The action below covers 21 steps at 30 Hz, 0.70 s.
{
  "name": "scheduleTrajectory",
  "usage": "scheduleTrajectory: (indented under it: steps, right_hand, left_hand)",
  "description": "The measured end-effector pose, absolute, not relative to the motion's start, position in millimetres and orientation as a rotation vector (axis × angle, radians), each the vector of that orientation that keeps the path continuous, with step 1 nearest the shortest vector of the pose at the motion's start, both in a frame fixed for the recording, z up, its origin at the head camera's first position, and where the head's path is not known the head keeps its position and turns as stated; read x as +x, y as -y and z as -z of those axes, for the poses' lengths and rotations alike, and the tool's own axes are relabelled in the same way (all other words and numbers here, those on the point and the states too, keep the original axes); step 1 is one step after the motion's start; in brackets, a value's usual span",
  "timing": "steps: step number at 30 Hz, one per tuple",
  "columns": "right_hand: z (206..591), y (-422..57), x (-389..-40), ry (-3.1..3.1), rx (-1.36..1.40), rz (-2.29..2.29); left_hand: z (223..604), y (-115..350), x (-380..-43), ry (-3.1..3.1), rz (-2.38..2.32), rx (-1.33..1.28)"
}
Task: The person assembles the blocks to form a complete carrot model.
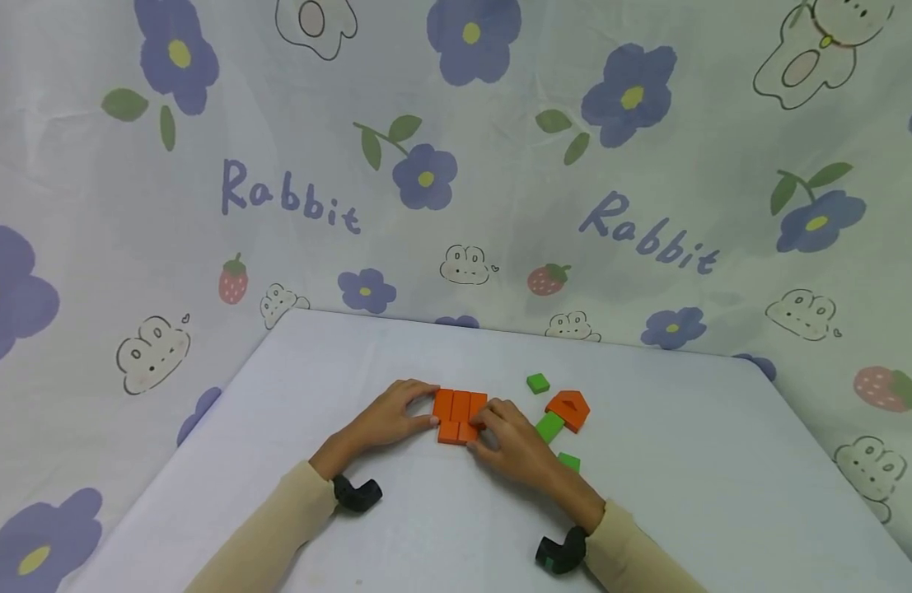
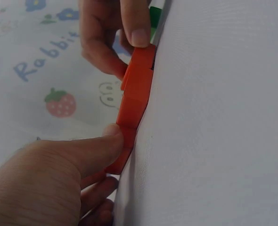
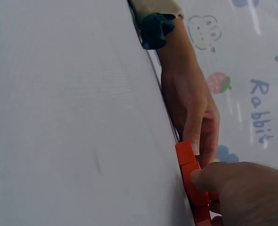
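Orange blocks (image 1: 461, 405) lie flat side by side on the table, three long ones in a back row and shorter ones (image 1: 448, 431) in front. At the left side, my left hand (image 1: 381, 420) holds the outer long block between thumb and index finger. Its thumb (image 2: 103, 146) presses the orange side in the left wrist view. My right hand (image 1: 518, 441) pinches the orange block at the front right corner, thumb (image 3: 207, 175) on its near face. The far fingers are partly hidden behind the blocks.
Right of the hands lie a small green block (image 1: 538, 383), an orange house-shaped piece (image 1: 574, 408), a green strip (image 1: 549, 427) against it and another green block (image 1: 569, 461), partly covered by the right hand. A patterned cloth (image 1: 500, 206) hangs behind the white table (image 1: 722, 461).
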State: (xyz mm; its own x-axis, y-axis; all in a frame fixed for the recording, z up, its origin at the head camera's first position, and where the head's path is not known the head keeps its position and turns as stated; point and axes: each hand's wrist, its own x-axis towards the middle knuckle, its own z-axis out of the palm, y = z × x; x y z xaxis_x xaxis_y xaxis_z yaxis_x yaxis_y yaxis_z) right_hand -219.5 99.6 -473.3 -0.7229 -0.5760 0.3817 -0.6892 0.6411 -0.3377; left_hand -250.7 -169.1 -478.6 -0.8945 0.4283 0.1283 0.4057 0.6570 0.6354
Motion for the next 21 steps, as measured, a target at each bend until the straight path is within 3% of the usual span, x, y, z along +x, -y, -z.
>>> scheduleTrajectory:
  steps: [21]
  right_hand:
    - [479.5, -98.7, -221.8, 2.543, 1.056, -0.559]
  left_hand:
    - [478.9, 169.3, -251.0, -2.827, -1.092, 0.712]
